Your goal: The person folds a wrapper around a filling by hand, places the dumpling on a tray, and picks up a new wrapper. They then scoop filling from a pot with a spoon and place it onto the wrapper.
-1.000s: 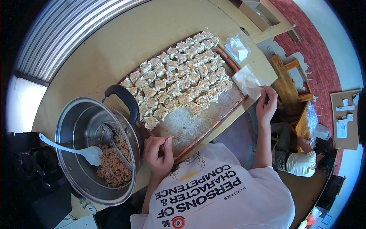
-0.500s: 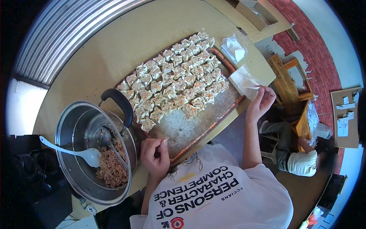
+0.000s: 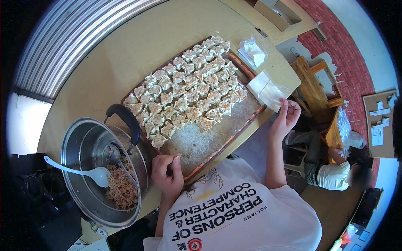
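Observation:
My right hand pinches the near corner of a thin white square dumpling wrapper, which lies on a stack at the tray's right end. Close to the pot and the tray's near left corner is my left hand. Its fingers are curled with the thumb against them, and I cannot make out anything in them. Rows of filled, open-topped dumplings cover much of the metal tray. Bare metal shows along the tray's near side.
A deep steel pot at left contains minced filling, a white ladle and a metal spoon. More wrappers in plastic lie beyond the stack. A cardboard box stands at the far right. Another person sits at right.
The wrapper's near edge, raised half a second ago, now lies lower and flatter at my right fingertips. My left hand stays curled near the pot. The view has shifted slightly.

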Demonstrator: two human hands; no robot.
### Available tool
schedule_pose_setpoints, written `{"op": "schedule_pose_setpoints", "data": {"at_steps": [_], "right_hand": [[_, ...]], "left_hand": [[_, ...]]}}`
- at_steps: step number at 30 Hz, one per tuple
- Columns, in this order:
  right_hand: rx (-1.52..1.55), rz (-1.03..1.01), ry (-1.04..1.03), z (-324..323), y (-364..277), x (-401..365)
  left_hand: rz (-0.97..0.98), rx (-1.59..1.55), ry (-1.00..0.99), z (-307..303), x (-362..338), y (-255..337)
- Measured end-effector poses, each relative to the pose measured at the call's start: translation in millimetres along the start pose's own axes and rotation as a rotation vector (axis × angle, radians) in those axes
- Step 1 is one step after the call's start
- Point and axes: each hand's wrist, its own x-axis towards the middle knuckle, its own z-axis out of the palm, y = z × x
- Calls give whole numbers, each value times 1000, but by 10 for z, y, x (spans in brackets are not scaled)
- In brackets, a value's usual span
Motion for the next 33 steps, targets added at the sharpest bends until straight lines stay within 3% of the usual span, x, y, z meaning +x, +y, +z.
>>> {"op": "schedule_pose_setpoints", "data": {"at_steps": [5,7,8,10,17,19,25,33], "right_hand": [[-65,66,48,-77,45,85],[79,275,153,-87,-38,78],[79,274,153,-100,-84,89],[235,516,129,-148,-171,125],[323,682,47,-273,-344,70],[341,846,30,-296,-326,42],[248,816,-13,-385,-276,-2],[283,675,0,-303,-765,-205]], "left_hand": [[11,-10,12,11,-14,-32],[30,-42,46,31,-22,-83],[30,-43,46,33,-20,-74],[22,-52,48,30,-11,-50],[43,-67,57,37,-21,-89],[18,-57,38,23,-25,-73],[39,-81,30,19,-22,-64],[96,-103,27,6,14,-1]]}}
